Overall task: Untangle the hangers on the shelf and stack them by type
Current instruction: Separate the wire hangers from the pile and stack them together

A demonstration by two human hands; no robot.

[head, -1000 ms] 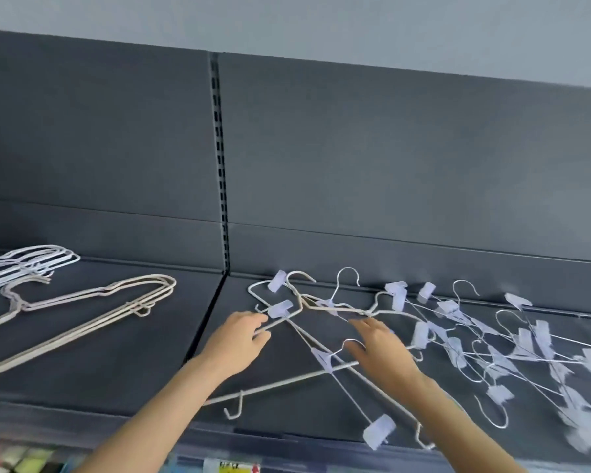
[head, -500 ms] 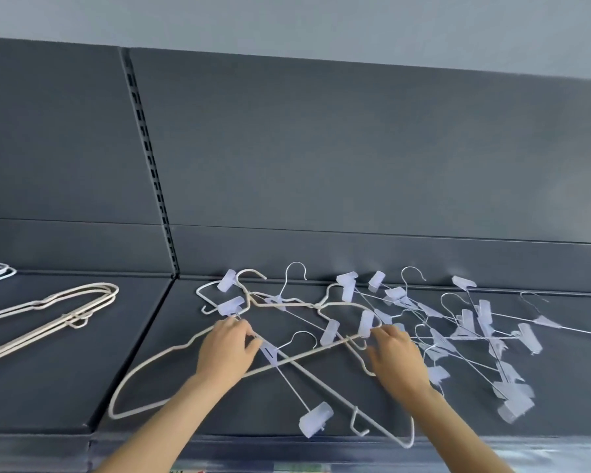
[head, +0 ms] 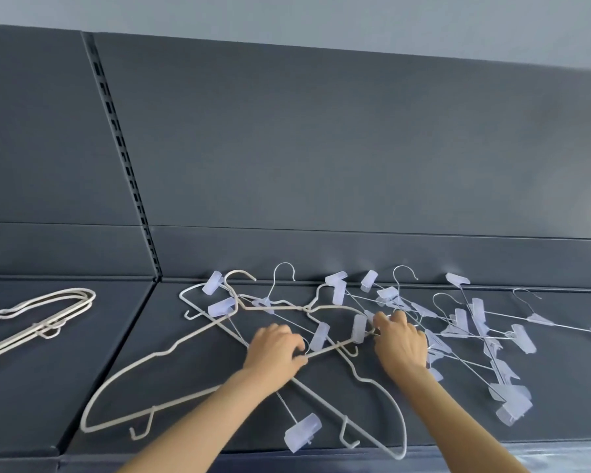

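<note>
Left hand [head: 273,349] and right hand [head: 401,346] grip curved white wire hangers [head: 151,409]

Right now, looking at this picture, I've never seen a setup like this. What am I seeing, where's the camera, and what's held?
No machine here: a person's two bare hands, filmed by one head-worn camera looking forward and down. On the dark shelf lies a tangle of white hangers and clip hangers. The left hand grips a white hanger's bar. The right hand curls its fingers into the tangle; which wire they hold is unclear. At far left lies a stack of white hangers.
</note>
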